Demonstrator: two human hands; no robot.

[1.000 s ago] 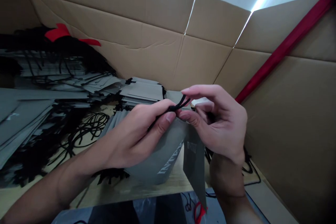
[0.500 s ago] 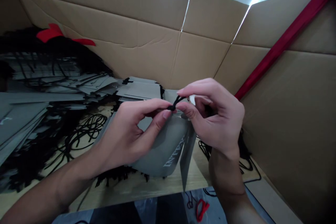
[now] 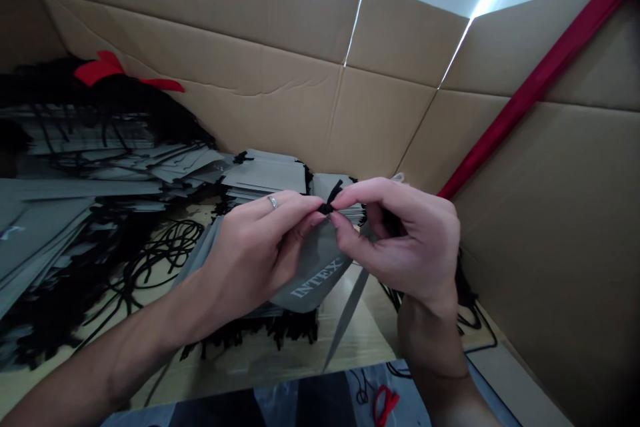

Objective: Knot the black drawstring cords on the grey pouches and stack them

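Between my hands is a knot in a black cord [image 3: 326, 208], its short end sticking up. My left hand [image 3: 260, 250] pinches the knot from the left with thumb and forefinger; a ring is on one finger. From the other side my right hand [image 3: 400, 233] closes thumb and forefinger on the same cord. Below the knot hangs a grey tag [image 3: 315, 277] printed INTEX, partly hidden by my left hand. A second thin grey strip [image 3: 347, 313], seen nearly edge-on, slants down beside it.
Stacks of grey pieces with black cords [image 3: 265, 170] stand behind my hands, with larger piles [image 3: 50, 227] at left. Loose black cords [image 3: 160, 247] lie on the wooden table [image 3: 350, 347]. Cardboard walls [image 3: 250, 47] enclose the back and right. A red cord [image 3: 385, 403] lies in front.
My right hand has moved slightly down and left, its fingers now at the knot; the cord loop they held is no longer visible. The hanging tag has swung and turned a little.
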